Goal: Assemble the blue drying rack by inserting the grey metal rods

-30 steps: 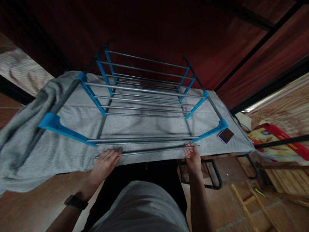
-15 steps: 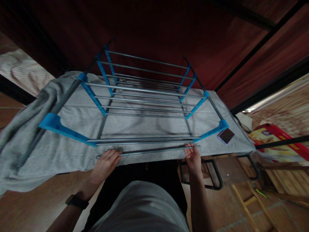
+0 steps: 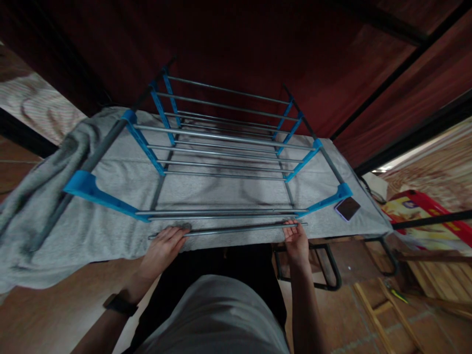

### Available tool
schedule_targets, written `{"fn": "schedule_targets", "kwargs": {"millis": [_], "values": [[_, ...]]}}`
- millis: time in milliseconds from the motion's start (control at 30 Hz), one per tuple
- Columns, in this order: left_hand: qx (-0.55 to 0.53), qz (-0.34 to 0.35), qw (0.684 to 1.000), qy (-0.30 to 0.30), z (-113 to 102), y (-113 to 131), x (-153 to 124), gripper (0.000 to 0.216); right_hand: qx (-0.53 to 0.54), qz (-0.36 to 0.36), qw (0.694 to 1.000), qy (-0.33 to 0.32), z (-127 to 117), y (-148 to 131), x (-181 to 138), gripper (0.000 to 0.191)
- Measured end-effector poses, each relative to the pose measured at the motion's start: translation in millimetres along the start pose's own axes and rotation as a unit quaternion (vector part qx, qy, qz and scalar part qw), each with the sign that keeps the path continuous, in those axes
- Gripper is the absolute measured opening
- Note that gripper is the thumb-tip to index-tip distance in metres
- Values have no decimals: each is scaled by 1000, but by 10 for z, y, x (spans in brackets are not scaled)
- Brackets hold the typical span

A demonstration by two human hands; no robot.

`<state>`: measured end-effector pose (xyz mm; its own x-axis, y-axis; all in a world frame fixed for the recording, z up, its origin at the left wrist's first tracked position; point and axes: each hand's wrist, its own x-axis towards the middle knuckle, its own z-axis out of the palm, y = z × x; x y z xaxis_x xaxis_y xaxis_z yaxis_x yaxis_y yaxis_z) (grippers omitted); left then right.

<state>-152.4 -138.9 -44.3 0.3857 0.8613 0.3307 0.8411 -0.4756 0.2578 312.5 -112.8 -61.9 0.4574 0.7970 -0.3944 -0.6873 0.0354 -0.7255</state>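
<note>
A loose grey metal tube (image 3: 236, 229) runs level across the near edge of the grey blanket, just in front of a rack. My left hand (image 3: 167, 246) is closed over the tube near its left end, knuckles up. At the other end, my right hand (image 3: 296, 241) grips the tube palm up, the fingers curled at it. The rack (image 3: 224, 138) lies on its side, made of grey tubes joined by blue plastic brackets. Two of its tubes lie close together beside the loose one, between the near left bracket (image 3: 106, 199) and the near right bracket (image 3: 326, 200).
A phone (image 3: 347, 209) lies on the grey blanket (image 3: 221, 191) by the right bracket. Dark red cloth (image 3: 228, 44) hangs behind. To the right are a red and yellow box (image 3: 424, 216), a black metal frame (image 3: 334, 265) and wooden slats (image 3: 376, 309) on the tiled floor.
The view has shifted very slightly, so the rack appears a little to the right. Both hands keep their places on the loose tube.
</note>
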Motion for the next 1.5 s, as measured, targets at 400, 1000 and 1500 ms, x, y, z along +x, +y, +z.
{"fn": "schedule_targets", "kwargs": {"millis": [400, 1000, 1500], "values": [[0, -3, 1000, 5, -10, 12, 11, 32, 23, 12, 999, 22, 37, -16, -21, 5], [-19, -15, 1000, -3, -52, 52, 41, 31, 7, 13, 1000, 7, -23, -13, 3, 15], [49, 48, 992, -103, 14, 325, 160, 38, -43, 24, 998, 33, -185, -23, 125, 7]]}}
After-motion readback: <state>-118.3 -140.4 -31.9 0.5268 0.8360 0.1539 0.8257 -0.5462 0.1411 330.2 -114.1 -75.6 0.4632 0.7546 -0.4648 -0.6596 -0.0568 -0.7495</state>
